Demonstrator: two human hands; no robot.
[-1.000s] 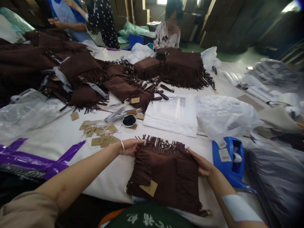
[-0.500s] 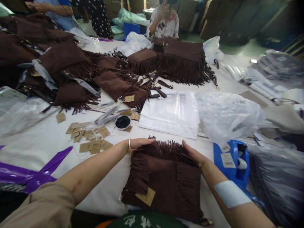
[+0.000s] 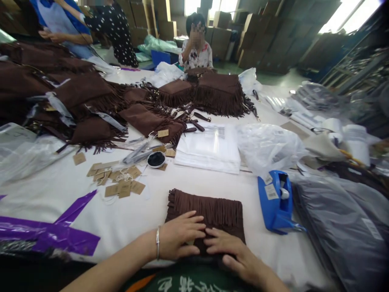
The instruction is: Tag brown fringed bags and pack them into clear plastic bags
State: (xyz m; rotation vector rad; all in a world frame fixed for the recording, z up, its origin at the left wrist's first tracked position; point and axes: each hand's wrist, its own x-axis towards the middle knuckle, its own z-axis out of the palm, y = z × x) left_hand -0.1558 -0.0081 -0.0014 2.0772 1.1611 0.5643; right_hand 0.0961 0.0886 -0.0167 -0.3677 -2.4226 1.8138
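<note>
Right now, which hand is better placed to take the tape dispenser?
Probably the right hand: it lies on the bag nearer the tape dispenser; the left hand would have to cross it.

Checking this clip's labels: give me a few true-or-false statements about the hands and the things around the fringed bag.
1. The left hand and right hand lie flat on the brown fringed bag. True.
2. The blue tape dispenser stands left of the bag. False: it stands to its right.
3. Paper tags lie scattered on the table left of the bag. True.
4. The left hand holds a paper tag. False: it holds nothing and rests on the bag.
</note>
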